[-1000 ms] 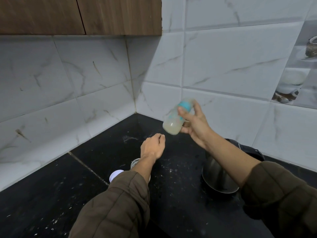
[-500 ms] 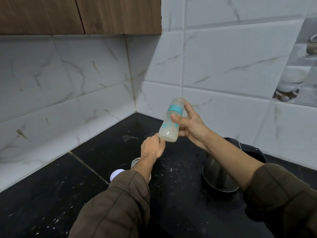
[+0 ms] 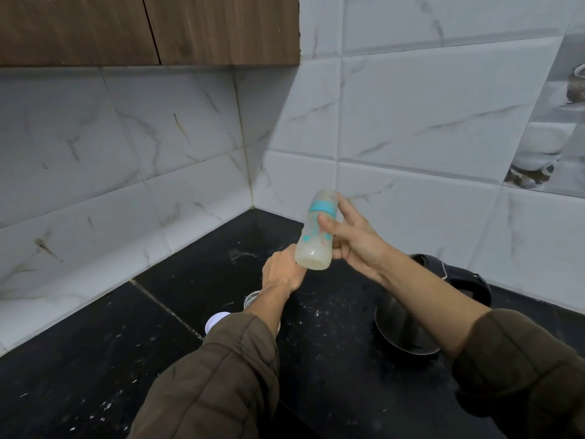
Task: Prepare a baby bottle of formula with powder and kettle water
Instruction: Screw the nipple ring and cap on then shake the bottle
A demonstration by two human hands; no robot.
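A clear baby bottle with a teal collar and a cap on top is nearly upright in the air, milky liquid pooled at its base. My right hand grips its side with thumb and fingers. My left hand is curled into a loose fist just below and left of the bottle's base, seeming to touch it. The steel kettle with a black handle stands on the counter under my right forearm. A white lid and the rim of a clear container peek out beside my left sleeve.
A black stone countertop speckled with spilled powder fills the corner. Marbled white tile walls close it in on the left and behind. Wooden cabinets hang overhead.
The bottle has swung from tilted top-right to nearly upright and dropped toward my left fist, which rose slightly to meet its base.
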